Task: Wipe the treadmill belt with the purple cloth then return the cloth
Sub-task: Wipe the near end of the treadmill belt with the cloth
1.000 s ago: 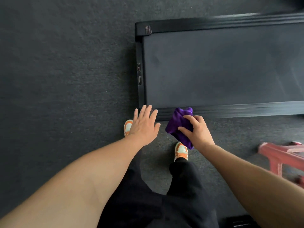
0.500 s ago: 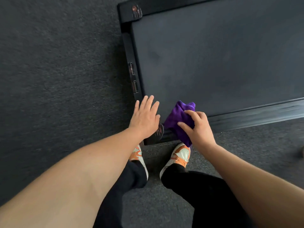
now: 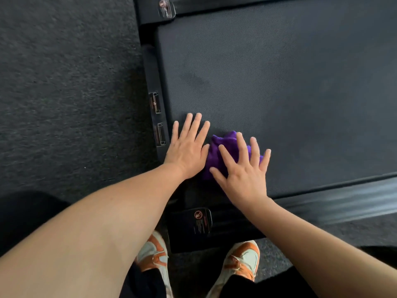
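Where the dark, finely textured treadmill belt (image 3: 268, 82) meets its near corner, the purple cloth (image 3: 223, 147) is seen bunched flat on the belt surface. It is pressed down by the right hand (image 3: 242, 171), whose fingers are spread wide across it. The left hand (image 3: 187, 147) is laid flat just beside it, fingers extended and loosely together, its thumb touching the cloth's edge. The belt is bordered by a black frame rail (image 3: 153, 82) on the left and a ribbed side rail (image 3: 343, 203) nearer the person, with a warning sticker (image 3: 200, 220) at the corner. Dark grey carpeted floor (image 3: 64, 93) is seen around the machine, and orange-and-white shoes (image 3: 242, 261) are planted on it beside the rail
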`<state>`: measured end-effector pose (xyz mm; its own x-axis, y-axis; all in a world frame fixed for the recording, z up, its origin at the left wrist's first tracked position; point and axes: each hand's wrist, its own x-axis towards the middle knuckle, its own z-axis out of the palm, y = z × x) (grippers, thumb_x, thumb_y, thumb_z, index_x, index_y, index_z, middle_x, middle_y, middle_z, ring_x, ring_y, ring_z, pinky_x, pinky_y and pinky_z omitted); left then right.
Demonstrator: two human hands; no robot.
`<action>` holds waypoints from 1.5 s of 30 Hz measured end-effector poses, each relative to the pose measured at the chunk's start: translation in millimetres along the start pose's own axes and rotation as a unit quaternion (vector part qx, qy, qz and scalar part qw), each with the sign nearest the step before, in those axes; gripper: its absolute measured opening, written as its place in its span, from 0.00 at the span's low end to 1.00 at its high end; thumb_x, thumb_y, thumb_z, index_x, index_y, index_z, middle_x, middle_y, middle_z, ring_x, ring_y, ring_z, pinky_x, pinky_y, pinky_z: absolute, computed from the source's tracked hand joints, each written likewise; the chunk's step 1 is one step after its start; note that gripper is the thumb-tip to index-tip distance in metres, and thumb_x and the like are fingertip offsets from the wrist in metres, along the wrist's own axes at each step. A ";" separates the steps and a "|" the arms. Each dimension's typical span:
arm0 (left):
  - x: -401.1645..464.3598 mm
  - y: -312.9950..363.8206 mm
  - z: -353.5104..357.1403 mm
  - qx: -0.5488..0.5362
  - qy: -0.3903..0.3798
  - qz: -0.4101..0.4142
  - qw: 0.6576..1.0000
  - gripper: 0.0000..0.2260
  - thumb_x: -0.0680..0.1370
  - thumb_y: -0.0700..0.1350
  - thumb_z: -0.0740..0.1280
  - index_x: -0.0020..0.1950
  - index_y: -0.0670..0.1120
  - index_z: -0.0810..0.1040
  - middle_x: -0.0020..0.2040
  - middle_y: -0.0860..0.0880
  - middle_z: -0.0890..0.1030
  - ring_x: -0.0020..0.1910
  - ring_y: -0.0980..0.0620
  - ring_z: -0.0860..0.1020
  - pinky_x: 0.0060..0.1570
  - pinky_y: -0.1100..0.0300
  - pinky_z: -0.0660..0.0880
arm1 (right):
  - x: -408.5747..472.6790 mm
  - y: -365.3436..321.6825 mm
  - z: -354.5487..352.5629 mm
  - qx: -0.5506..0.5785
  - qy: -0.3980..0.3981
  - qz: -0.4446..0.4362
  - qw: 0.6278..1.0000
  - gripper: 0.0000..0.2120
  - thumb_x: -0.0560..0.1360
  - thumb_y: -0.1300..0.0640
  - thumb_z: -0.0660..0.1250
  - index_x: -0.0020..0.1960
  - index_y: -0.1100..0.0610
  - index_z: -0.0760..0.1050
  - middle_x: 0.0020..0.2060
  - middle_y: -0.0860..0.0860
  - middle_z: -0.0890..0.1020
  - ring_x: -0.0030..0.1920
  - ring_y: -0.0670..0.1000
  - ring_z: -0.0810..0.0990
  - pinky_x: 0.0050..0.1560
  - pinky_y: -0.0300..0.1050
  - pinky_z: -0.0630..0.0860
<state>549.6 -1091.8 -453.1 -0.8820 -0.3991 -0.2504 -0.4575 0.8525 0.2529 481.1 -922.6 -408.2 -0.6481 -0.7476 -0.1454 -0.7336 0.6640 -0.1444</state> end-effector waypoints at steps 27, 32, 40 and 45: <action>2.8 -1.6 18.6 0.012 0.076 0.005 0.997 0.29 0.81 0.57 0.50 0.82 0.50 0.56 0.83 0.44 0.52 0.82 0.42 0.48 0.77 0.35 0.46 | 31.5 19.3 21.3 -0.013 0.040 0.022 0.999 0.28 0.77 0.32 0.56 0.72 0.44 0.70 0.76 0.52 0.65 0.71 0.61 0.64 0.66 0.62 0.65; 3.7 -1.0 18.7 0.018 0.087 0.002 0.996 0.29 0.81 0.57 0.51 0.82 0.50 0.58 0.83 0.44 0.55 0.82 0.42 0.51 0.77 0.34 0.49 | -8.3 41.8 23.9 -0.033 0.046 -0.050 0.997 0.28 0.75 0.32 0.60 0.69 0.46 0.74 0.73 0.52 0.69 0.68 0.62 0.69 0.61 0.60 0.69; 2.9 -1.4 18.4 0.027 0.081 0.002 0.996 0.30 0.81 0.58 0.51 0.82 0.50 0.56 0.83 0.44 0.53 0.82 0.42 0.50 0.77 0.34 0.47 | 27.3 51.4 13.8 -0.018 0.031 0.106 0.994 0.28 0.77 0.32 0.56 0.71 0.44 0.69 0.76 0.53 0.63 0.71 0.61 0.63 0.66 0.61 0.63; 3.2 -0.2 19.7 0.023 0.089 0.002 0.996 0.30 0.80 0.59 0.51 0.81 0.50 0.58 0.83 0.44 0.54 0.82 0.42 0.50 0.77 0.34 0.47 | 21.7 34.9 14.2 -0.004 0.035 0.056 0.998 0.27 0.76 0.31 0.57 0.70 0.43 0.72 0.75 0.52 0.65 0.71 0.62 0.64 0.67 0.61 0.63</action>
<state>549.1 -1086.6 -472.3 -0.8920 -0.4450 -0.0795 -0.4514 0.8675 0.2090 444.4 -915.4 -430.2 -0.7389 -0.6676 -0.0911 -0.6568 0.7439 -0.1234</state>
